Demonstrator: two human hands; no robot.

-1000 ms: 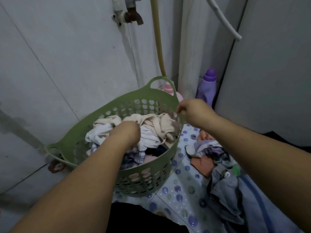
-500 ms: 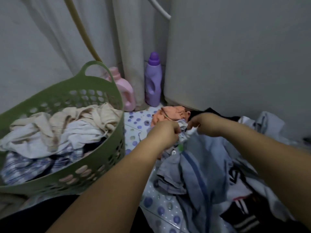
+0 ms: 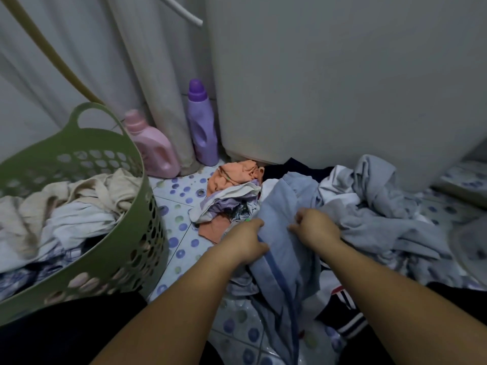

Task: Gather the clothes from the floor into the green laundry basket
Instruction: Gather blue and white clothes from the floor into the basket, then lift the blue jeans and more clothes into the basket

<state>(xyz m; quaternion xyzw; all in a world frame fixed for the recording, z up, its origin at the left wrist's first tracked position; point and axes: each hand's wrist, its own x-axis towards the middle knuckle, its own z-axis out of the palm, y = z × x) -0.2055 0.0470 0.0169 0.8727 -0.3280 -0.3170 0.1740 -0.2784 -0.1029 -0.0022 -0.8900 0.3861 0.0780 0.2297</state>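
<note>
The green laundry basket (image 3: 147, 206) stands at the left, holding beige, white and checked clothes. A heap of clothes lies on the dotted floor at centre and right. On top of it is a light blue garment (image 3: 279, 222) with a darker blue stripe. My left hand (image 3: 245, 241) grips its left edge, fingers curled into the cloth. My right hand (image 3: 316, 227) grips the same garment on its right side. Behind it lie an orange cloth (image 3: 234, 172), a purple-striped piece (image 3: 226, 201) and grey clothes (image 3: 376, 206).
A pink detergent bottle (image 3: 152, 148) and a purple bottle (image 3: 201, 125) stand against the wall behind the basket. A grey appliance wall (image 3: 329, 88) rises behind the heap. A yellowish hose (image 3: 52, 54) runs down at the left. Dotted floor tiles (image 3: 179, 204) show between basket and heap.
Both hands left the basket and moved right to the heap on the floor. They now grip the light blue garment, a little nearer to me than half a second ago.
</note>
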